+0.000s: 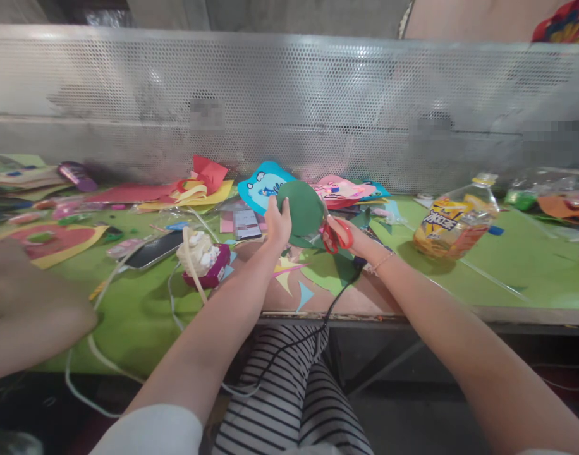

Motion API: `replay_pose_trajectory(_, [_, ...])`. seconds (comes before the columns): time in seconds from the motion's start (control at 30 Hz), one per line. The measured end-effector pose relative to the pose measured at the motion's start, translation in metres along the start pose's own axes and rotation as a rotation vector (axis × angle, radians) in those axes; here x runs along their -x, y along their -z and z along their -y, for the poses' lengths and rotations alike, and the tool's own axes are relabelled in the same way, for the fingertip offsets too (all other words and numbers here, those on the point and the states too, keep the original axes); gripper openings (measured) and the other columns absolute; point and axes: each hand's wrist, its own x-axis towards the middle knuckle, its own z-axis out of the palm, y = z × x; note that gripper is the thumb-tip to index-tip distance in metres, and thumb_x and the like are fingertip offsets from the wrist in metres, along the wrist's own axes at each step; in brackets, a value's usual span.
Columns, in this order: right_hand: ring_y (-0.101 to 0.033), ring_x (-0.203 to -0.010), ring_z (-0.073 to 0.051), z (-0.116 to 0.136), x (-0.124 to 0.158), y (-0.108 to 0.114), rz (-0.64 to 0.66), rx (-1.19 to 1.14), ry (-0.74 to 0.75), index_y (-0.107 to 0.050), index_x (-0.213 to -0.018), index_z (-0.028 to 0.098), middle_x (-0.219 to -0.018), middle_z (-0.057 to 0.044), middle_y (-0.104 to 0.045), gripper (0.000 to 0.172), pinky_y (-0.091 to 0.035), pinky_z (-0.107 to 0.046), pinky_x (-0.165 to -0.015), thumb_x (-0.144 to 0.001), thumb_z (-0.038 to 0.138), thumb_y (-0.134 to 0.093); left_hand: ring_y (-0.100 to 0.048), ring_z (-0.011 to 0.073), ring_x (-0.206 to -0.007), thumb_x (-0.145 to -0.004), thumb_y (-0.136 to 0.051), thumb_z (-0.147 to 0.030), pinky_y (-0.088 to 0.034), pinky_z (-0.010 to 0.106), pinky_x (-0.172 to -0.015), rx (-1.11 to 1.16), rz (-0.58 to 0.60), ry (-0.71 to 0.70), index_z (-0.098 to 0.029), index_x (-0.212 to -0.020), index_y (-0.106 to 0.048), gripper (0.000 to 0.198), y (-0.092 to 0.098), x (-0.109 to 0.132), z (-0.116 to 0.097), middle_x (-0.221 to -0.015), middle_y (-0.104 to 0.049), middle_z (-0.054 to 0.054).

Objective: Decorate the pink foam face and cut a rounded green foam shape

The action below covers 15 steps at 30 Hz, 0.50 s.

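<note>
My left hand (pixel 278 222) is closed on the left edge of a dark green sheet (pixel 299 212) with a rounded outline, held up above the table. In my right hand (pixel 344 235) is a pair of red-handled scissors (pixel 335 236), at the right edge of that sheet. Whether the blades are apart cannot be made out. Below lie cut paper scraps (pixel 289 273) in yellow, pink and pale blue. Behind the sheet rests a blue paper shape (pixel 261 184) with white drawings, and a pink paper piece (pixel 344 189) lies to its right.
A drink bottle (pixel 455 221) with a yellow label stands on the right. To the left are a power strip (pixel 201 258) with cables, a dark phone (pixel 154 249) and another person's blurred arm (pixel 31 309). A perforated metal panel (pixel 289 107) runs along the back.
</note>
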Motion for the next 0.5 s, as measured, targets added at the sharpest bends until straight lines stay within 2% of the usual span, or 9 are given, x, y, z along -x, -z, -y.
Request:
replay_pose_trajectory(0.33, [-0.05,-0.047,-0.012,0.0016,-0.0005,0.0,-0.002,0.042,0.027,-0.055,-0.072,0.021,-0.058,-0.001,-0.057,0.041,-0.042,-0.026,-0.045,-0.075,0.062,-0.057,-0.055,0.023,-0.105,-0.086,-0.053,-0.036,-0.04,0.032,-0.093,-0.03,0.019,0.041,-0.019,-0.092,-0.051,0.018,0.0003,0.0003,-0.0035,-0.094,-0.059,0.008])
replay_pose_trajectory(0.5, [-0.049,-0.047,-0.013,-0.0014,-0.0018,0.0021,-0.025,0.053,0.016,-0.055,-0.073,0.022,-0.057,-0.001,-0.056,0.04,-0.041,-0.026,-0.045,-0.077,0.061,-0.056,-0.056,0.0226,-0.103,-0.085,-0.054,-0.037,-0.04,0.032,-0.091,-0.001,0.007,0.012,-0.019,-0.09,-0.051,0.019,0.0003,0.0005,-0.0027,-0.09,-0.06,0.007])
